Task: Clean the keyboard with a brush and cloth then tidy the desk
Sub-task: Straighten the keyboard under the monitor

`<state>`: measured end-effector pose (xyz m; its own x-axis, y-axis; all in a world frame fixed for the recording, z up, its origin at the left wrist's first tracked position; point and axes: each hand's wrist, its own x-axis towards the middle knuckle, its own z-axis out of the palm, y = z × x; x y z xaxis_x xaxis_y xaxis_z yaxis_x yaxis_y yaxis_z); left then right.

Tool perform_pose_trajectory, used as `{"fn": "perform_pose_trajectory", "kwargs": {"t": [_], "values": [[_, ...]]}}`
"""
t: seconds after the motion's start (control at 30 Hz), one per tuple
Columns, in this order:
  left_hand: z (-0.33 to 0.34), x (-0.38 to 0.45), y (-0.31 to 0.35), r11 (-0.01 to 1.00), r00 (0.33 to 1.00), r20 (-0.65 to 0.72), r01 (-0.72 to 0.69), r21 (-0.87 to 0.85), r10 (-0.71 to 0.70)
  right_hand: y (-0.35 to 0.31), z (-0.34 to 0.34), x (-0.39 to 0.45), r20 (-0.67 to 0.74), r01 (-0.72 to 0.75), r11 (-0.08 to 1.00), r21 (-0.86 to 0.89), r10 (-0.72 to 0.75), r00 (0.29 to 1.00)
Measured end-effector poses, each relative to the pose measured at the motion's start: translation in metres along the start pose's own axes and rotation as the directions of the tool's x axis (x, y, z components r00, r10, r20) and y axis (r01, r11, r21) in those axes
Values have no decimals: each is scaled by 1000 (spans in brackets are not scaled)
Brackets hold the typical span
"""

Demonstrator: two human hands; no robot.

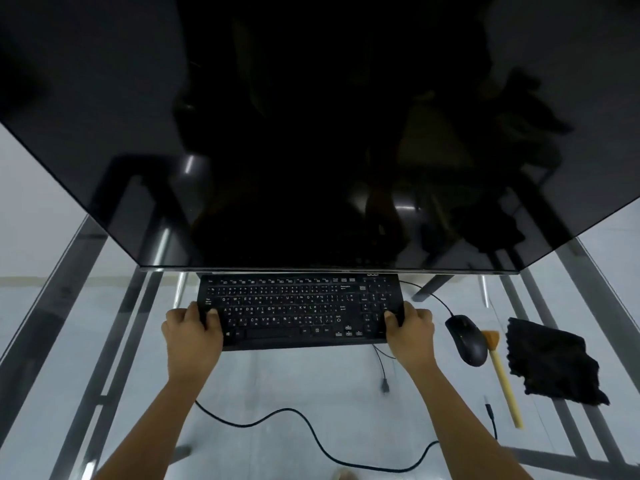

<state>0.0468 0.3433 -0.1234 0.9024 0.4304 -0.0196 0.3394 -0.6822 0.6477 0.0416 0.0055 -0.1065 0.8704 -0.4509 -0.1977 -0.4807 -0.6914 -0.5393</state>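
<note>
On the glass desk point(284, 386), below the monitor point(311, 133) | keyboard point(298, 310) gripped at its ends by left hand point(192, 332) and right hand point(410, 332) | at 3 o'clock: mouse point(467, 339), brush point(502, 375), cloth point(550, 362) | keyboard possibly lifted, unclear.

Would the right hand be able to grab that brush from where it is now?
Probably yes, once it lets go. The right hand grips the keyboard end; the brush lies further right on the glass desk, only the mouse lying between them.
</note>
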Motion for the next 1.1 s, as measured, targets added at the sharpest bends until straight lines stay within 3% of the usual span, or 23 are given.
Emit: {"fn": "perform_pose_trajectory", "kwargs": {"t": [0.4,0.73,0.87,0.93,1.03,1.1], "values": [[2,19,8,999,1000,-20,-18,-39,17,-13,17,15,-10,58,997,46,-58,998],[7,23,3,998,999,-21,-43,45,44,-10,22,24,-18,83,996,29,-82,996],[5,17,2,999,1000,15,-18,34,18,-4,9,18,30,118,993,8,-118,993],[4,8,5,997,1000,-3,-12,71,12,10,-11,13,-23,118,992,-39,-119,993],[12,-21,20,984,986,-53,-152,91,157,43,-42,5,-183,112,980,-165,-142,973],[34,-51,48,947,948,36,-317,56,315,67,-64,4,-238,78,979,-187,-122,963]]}}
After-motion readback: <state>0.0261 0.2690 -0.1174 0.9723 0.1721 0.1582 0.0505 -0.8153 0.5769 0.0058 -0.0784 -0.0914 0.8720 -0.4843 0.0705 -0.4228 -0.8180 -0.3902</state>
